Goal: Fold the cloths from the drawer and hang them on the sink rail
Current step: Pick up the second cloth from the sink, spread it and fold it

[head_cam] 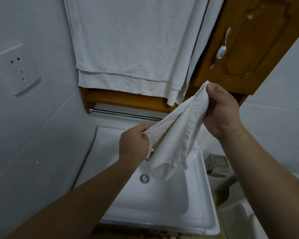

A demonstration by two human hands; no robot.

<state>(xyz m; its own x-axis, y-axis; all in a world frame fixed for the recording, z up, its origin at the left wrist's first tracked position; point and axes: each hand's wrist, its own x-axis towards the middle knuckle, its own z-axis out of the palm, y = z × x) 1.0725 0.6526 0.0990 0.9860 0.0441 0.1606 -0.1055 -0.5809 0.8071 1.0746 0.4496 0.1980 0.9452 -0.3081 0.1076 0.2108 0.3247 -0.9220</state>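
A small white cloth [174, 135] hangs stretched between my two hands above the white sink [162, 200]. My left hand [134, 144] pinches its lower left corner. My right hand [222, 109] grips the upper right end, held higher. The cloth's loose bottom edge dangles over the basin. The chrome rail [124, 114] runs under the wooden shelf behind the sink, bare along its visible left part. A larger white towel [128, 45] hangs folded above the shelf.
A wooden cabinet door [248, 45] with a ceramic handle [221, 50] stands at the upper right. A wall socket [16, 69] sits on the left tiled wall. The sink drain [144, 178] is below the cloth. A small box [217, 164] rests right of the sink.
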